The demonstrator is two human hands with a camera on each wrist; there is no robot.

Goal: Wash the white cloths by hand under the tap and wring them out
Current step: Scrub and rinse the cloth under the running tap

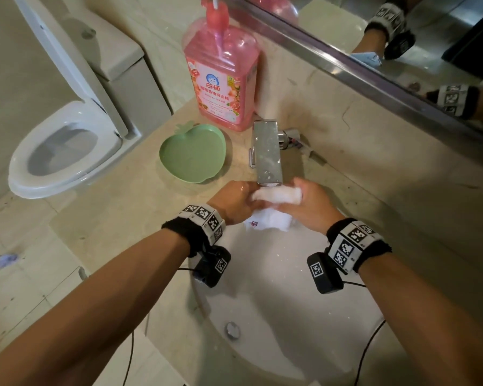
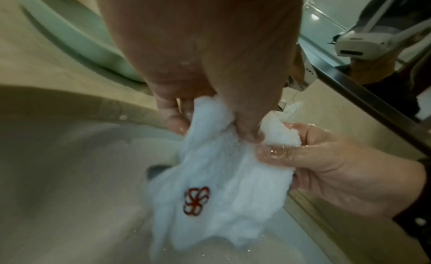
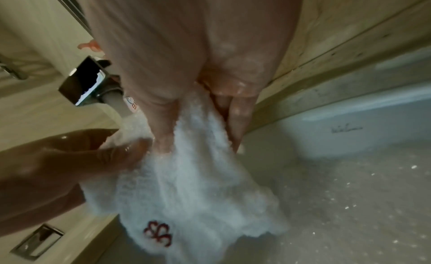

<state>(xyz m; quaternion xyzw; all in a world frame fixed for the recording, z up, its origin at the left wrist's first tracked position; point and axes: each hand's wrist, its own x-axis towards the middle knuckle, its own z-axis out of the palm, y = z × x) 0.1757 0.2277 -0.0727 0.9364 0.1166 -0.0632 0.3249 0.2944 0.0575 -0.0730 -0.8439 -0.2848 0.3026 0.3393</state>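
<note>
A white cloth (image 1: 273,215) with a red flower mark (image 2: 196,200) hangs over the sink basin (image 1: 276,288). Its bunched top sits directly under the spout of the chrome tap (image 1: 267,151). My left hand (image 1: 247,199) grips the bunch from the left, thumb and fingers pinching it (image 2: 212,128). My right hand (image 1: 299,199) grips the same bunch from the right (image 3: 200,133). Both hands glisten with water. The cloth's lower part (image 3: 186,194) drapes loose toward the basin. In the right wrist view water seems to run from the tap (image 3: 86,81) onto the cloth.
A pink detergent bottle (image 1: 223,76) and a green apple-shaped dish (image 1: 193,157) stand on the counter left of the tap. A toilet (image 1: 64,151) is at the far left. A mirror (image 1: 402,37) runs along the back wall. The drain (image 1: 232,329) lies low in the basin.
</note>
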